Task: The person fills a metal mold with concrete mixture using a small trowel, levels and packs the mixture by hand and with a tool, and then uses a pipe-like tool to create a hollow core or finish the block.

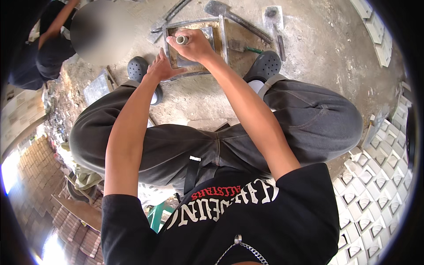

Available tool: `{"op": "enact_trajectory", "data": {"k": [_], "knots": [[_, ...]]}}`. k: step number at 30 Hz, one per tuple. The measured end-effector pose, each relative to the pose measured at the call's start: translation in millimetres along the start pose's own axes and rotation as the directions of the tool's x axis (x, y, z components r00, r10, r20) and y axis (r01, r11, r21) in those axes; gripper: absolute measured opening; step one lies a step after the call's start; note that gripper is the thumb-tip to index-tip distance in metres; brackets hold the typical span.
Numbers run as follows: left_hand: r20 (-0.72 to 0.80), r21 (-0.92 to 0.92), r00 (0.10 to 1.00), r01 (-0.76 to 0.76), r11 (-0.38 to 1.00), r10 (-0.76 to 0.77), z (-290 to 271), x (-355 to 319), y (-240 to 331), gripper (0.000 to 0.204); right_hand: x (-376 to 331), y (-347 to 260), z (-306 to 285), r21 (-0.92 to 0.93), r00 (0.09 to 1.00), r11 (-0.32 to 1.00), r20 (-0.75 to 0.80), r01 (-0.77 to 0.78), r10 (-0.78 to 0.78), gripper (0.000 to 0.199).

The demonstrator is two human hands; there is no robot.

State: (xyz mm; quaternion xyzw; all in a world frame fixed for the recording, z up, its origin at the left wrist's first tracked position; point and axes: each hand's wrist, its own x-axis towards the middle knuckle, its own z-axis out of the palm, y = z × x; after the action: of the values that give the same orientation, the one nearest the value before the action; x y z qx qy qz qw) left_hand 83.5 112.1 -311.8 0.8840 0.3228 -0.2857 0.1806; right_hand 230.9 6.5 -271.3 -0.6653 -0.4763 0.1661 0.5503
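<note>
On the ground between my feet lies a rectangular metal frame mould (224, 42) with pale, sandy material inside. My right hand (197, 45) is closed around the round-ended handle (181, 39) of a tool, over the left part of the mould. Under that hand a flat dark grey plate (207, 34) shows; whether it is joined to the handle is hidden. My left hand (161, 67) is open, fingers spread, resting at the mould's near left corner.
A long-handled tool (243, 23) lies beyond the mould, a green-handled tool (252, 50) to its right. My clogs (267, 64) flank it. Another person (53, 44) sits at the far left. White patterned blocks (375, 176) stand at right, brown tiles (79, 229) at lower left.
</note>
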Motion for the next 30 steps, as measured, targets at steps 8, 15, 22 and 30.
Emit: {"op": "enact_trajectory", "data": {"k": [8,15,22,30], "knots": [[0.044,-0.301,0.998,-0.038,0.953,0.053,67.5,26.5,5.0,0.156,-11.6,-12.9,-16.0,0.025,0.976,0.991,0.180,-0.131,0.124,0.049],[-0.011,-0.370,1.000,-0.030,0.928,0.028,92.2,40.8,-1.3,0.157,-11.4,-17.9,3.3,0.217,0.999,0.976,-0.028,0.028,-0.023,0.045],[-0.071,-0.378,0.997,-0.051,0.925,0.026,83.2,27.8,-0.3,0.156,-20.9,-48.1,9.0,0.070,0.977,0.976,-0.063,0.207,-0.203,0.035],[0.028,-0.532,0.996,0.091,0.842,-0.090,66.6,16.2,12.2,0.151,-10.9,-42.1,11.2,0.029,0.966,0.979,-0.170,0.202,-0.194,0.030]]}}
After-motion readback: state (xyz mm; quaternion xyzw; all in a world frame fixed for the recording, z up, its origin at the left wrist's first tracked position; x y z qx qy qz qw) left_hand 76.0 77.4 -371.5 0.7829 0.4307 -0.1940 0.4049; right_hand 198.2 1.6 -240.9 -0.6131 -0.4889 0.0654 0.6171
